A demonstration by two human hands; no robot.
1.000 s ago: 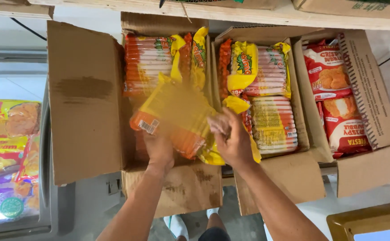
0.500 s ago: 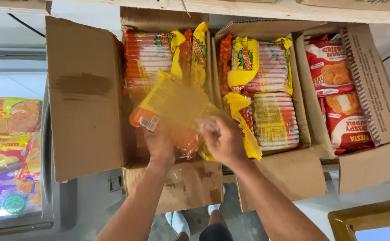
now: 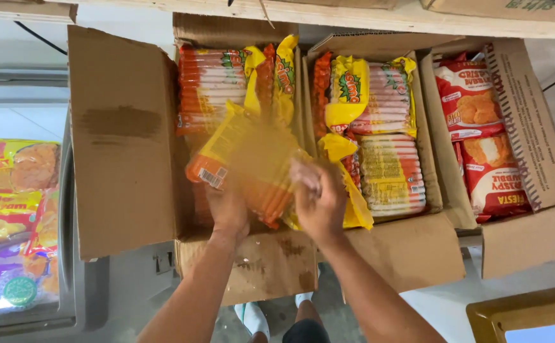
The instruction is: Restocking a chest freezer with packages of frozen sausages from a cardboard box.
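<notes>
Both my hands hold one yellow and orange sausage pack [image 3: 245, 165], blurred, over the left cardboard box [image 3: 121, 140]. My left hand [image 3: 228, 209] grips its near left end. My right hand [image 3: 318, 197] grips its right side. More sausage packs [image 3: 210, 86] lie stacked in that box beneath. The middle box [image 3: 411, 251] holds similar yellow and orange packs [image 3: 388, 168].
A third open box [image 3: 531, 159] at the right holds red breaded-food bags [image 3: 471, 101]. A chest freezer [image 3: 67, 254] at the left shows colourful frozen packs under its glass lid. A wooden shelf edge [image 3: 353, 13] runs above. My feet show below.
The pack in my hands has shifted slightly up and left over the left box. My hands moved with it, the right hand sliding along its right side.
</notes>
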